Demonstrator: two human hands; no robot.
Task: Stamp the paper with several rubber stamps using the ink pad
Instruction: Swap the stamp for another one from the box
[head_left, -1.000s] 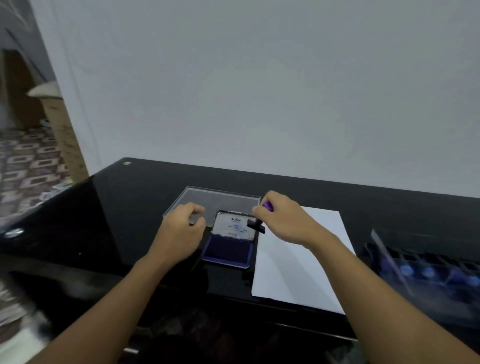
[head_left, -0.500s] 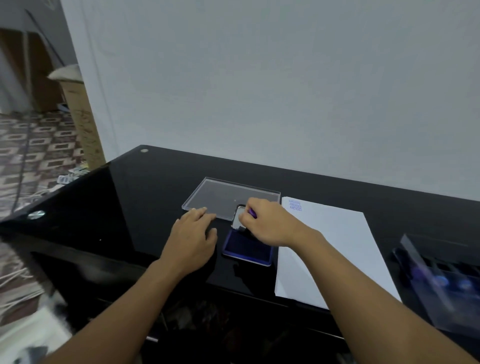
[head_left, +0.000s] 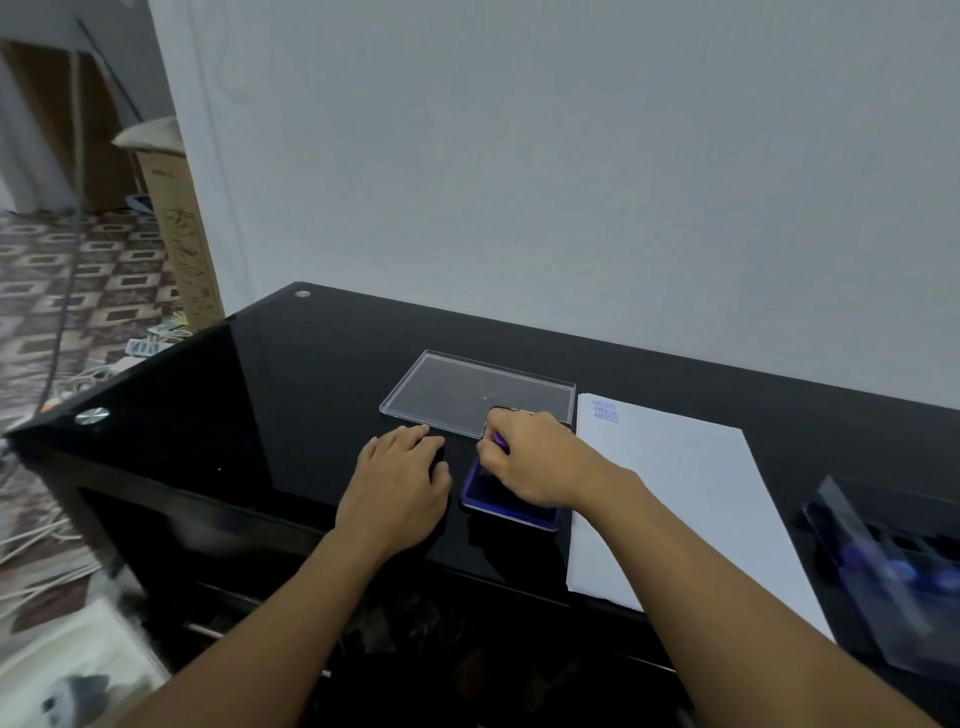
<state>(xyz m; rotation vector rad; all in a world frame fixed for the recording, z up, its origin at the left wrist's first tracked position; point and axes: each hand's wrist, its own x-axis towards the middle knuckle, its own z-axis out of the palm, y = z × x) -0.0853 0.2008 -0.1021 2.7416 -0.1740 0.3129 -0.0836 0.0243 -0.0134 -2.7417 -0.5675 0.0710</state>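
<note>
- Right hand (head_left: 535, 462): grip clamped on a stamp (head_left: 500, 441); fingers are curled round its purple handle, and only a bit of the handle is seen.
- The stamp is held over the far end of the ink pad (head_left: 519, 512). Contact with the pad is hidden by the hand and cannot be told.
- The ink pad, blue, is laid on the black tabletop (head_left: 291, 374), just left of the paper (head_left: 675, 493) and between the two hands.
- Left hand (head_left: 400, 483): grip apart, nothing held. The palm is laid flat on the tabletop just left of the pad, fingers relaxed.
- Three blue "AMENDED" imprints (head_left: 605, 413) are seen stacked at the paper's far left corner.
- A clear lid (head_left: 478, 392) is laid flat behind the pad, its near right corner covered by the right hand.
- A clear case (head_left: 893, 566) with blurred blue items is seen at the right edge, apart from the paper.
- A cardboard box (head_left: 176, 234) is stood on the floor beyond the tabletop's left end.
</note>
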